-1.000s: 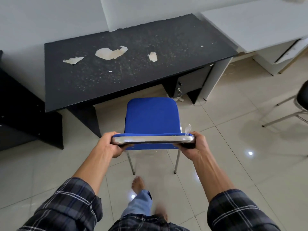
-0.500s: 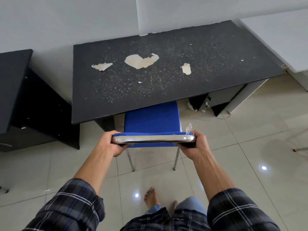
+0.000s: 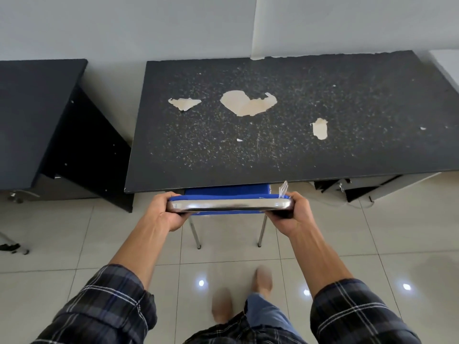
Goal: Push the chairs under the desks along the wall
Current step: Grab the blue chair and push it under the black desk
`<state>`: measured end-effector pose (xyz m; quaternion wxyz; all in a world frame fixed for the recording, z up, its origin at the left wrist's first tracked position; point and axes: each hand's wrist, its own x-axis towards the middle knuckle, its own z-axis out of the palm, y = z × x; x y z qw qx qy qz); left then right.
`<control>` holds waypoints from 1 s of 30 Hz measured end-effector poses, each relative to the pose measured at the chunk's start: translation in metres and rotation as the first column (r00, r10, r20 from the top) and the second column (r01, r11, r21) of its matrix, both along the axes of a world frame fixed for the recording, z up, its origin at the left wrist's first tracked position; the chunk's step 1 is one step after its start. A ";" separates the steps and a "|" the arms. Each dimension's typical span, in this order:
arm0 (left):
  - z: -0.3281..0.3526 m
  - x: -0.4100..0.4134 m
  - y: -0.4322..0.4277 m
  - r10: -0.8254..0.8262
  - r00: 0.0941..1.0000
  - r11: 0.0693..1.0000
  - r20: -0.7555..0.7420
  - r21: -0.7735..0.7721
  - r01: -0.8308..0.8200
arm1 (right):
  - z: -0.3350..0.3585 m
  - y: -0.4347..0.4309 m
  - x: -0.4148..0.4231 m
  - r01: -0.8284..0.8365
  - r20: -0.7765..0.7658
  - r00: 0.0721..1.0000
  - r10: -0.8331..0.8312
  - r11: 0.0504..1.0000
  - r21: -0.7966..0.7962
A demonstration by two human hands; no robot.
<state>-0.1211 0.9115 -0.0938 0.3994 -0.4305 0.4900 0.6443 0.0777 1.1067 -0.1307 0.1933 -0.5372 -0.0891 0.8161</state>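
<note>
A blue chair (image 3: 227, 190) with a chrome top rail and thin metal legs stands at the front edge of a black desk (image 3: 285, 135) against the wall. Almost all of its seat is hidden under the desktop; only a narrow blue strip and the backrest show. My left hand (image 3: 165, 212) grips the left end of the backrest rail. My right hand (image 3: 290, 214) grips the right end. The desktop is speckled and has pale patches where the surface has peeled.
A second black desk (image 3: 32, 115) stands to the left along the wall, with a chair base (image 3: 12, 245) on the floor near it. A drawer unit (image 3: 357, 187) sits under the right of the middle desk. A white desk corner (image 3: 447, 64) shows at far right. My bare feet stand on the tiled floor.
The chair has slid forward under the black desk, its seat going from fully visible to nearly hidden. I have stepped closer, both hands still on the backrest.
</note>
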 end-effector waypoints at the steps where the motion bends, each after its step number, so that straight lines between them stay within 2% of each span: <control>1: 0.000 -0.004 0.006 0.011 1.000 1.000 -0.001 0.004 -0.011 | 0.001 0.008 -0.005 -0.014 0.010 1.000 0.014 1.000 0.003; 11: -0.011 -0.002 0.024 0.076 0.997 0.997 0.017 -0.017 -0.076 | -0.006 0.030 -0.004 -0.054 0.048 0.997 0.055 0.998 -0.011; 15: -0.012 0.005 0.021 0.049 0.999 0.999 -0.023 -0.001 -0.049 | -0.009 0.026 -0.001 -0.047 0.055 0.997 0.047 0.999 0.002; 25: -0.007 0.003 0.026 0.021 1.000 0.999 -0.005 0.024 -0.021 | -0.008 0.033 -0.003 -0.088 0.038 0.995 0.087 0.996 0.003; 30: -0.005 0.004 0.025 -0.021 1.000 1.000 -0.018 0.009 0.021 | -0.003 0.034 -0.003 -0.133 0.103 0.986 0.134 0.991 -0.017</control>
